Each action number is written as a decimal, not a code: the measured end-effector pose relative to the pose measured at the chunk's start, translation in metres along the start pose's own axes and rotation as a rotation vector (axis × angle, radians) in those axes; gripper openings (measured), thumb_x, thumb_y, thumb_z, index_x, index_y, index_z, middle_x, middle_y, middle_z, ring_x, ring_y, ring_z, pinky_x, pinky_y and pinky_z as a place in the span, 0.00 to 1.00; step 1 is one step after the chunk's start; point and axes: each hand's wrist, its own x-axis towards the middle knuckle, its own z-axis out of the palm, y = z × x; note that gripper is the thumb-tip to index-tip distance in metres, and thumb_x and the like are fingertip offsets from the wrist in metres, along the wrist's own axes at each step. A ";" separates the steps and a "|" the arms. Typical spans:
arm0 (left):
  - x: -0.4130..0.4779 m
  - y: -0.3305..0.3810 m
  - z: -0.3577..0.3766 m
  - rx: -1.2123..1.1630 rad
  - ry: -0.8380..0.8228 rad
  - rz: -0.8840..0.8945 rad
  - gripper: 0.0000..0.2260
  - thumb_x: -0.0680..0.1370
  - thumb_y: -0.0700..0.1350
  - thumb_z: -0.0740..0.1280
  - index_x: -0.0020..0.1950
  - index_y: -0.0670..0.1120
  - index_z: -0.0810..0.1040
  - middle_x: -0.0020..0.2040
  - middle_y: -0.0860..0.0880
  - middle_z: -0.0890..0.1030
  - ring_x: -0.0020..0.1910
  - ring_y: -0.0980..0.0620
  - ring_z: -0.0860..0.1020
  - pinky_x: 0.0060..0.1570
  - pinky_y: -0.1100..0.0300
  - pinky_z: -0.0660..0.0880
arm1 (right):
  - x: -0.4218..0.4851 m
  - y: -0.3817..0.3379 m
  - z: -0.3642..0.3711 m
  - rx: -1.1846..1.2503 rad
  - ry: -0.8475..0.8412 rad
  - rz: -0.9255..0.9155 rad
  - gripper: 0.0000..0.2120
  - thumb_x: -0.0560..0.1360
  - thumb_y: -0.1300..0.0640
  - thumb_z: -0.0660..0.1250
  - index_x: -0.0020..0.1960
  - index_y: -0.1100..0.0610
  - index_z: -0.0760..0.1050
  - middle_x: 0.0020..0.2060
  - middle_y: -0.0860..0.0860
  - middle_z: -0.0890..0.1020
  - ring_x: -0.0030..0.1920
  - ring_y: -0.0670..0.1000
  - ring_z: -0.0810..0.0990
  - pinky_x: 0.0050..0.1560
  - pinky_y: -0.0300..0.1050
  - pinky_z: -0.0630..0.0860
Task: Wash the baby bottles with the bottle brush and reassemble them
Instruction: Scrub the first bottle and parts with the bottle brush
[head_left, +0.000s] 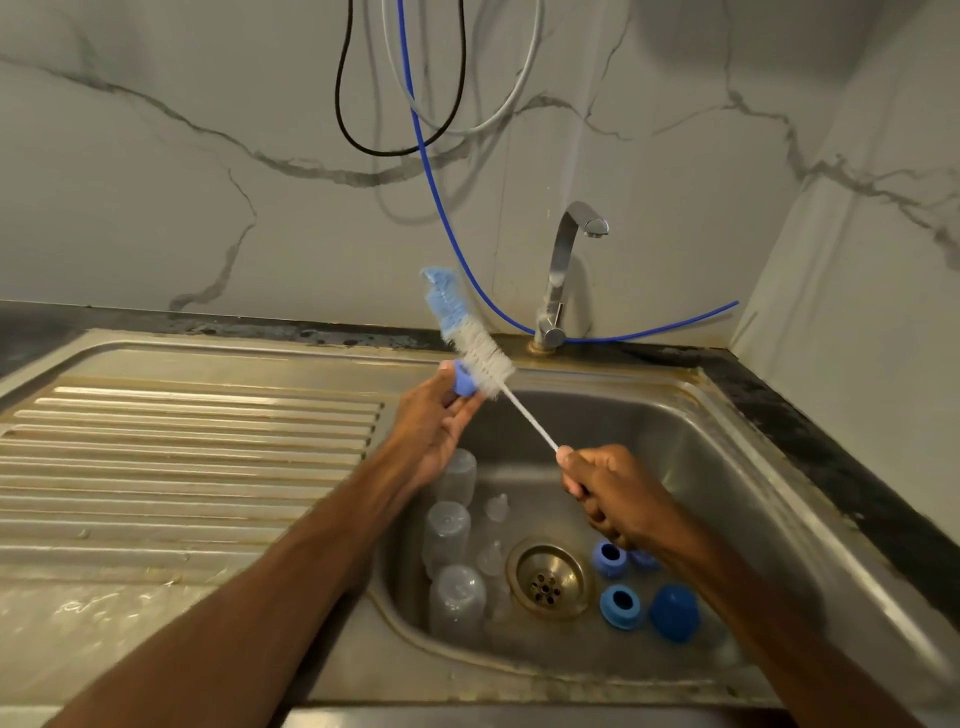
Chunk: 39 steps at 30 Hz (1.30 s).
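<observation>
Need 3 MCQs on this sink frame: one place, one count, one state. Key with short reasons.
1. Where do the bottles stand?
A. on the drainboard
B. in the basin, left of the drain
C. beside the tap

2. How many clear bottles show?
A. one
B. three
C. five

3. The right hand is:
A. open and empty
B. holding a bottle
C. gripping the brush

Key:
1 B: they stand upside down along the basin's left wall.
2 B: three clear bodies in a row.
3 C: its fingers curl round the brush's handle end.
</observation>
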 end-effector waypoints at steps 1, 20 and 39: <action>0.003 0.004 -0.005 0.002 0.016 0.014 0.14 0.85 0.44 0.62 0.68 0.38 0.75 0.63 0.36 0.81 0.58 0.42 0.84 0.49 0.55 0.84 | -0.003 0.002 -0.001 -0.018 -0.029 0.008 0.22 0.85 0.48 0.57 0.34 0.55 0.70 0.22 0.49 0.64 0.21 0.45 0.58 0.21 0.37 0.56; -0.007 -0.018 0.012 0.284 -0.167 -0.078 0.18 0.86 0.48 0.60 0.69 0.38 0.74 0.61 0.37 0.83 0.54 0.44 0.85 0.50 0.55 0.84 | 0.007 -0.002 -0.006 -0.033 0.163 -0.061 0.23 0.85 0.50 0.57 0.34 0.57 0.72 0.20 0.48 0.66 0.19 0.43 0.62 0.21 0.35 0.59; 0.004 0.004 -0.007 0.272 -0.094 0.010 0.21 0.76 0.43 0.74 0.68 0.42 0.78 0.52 0.42 0.86 0.44 0.50 0.85 0.37 0.62 0.81 | -0.003 -0.003 -0.005 -0.068 0.116 -0.125 0.23 0.85 0.50 0.58 0.33 0.57 0.73 0.21 0.47 0.67 0.20 0.42 0.63 0.22 0.33 0.61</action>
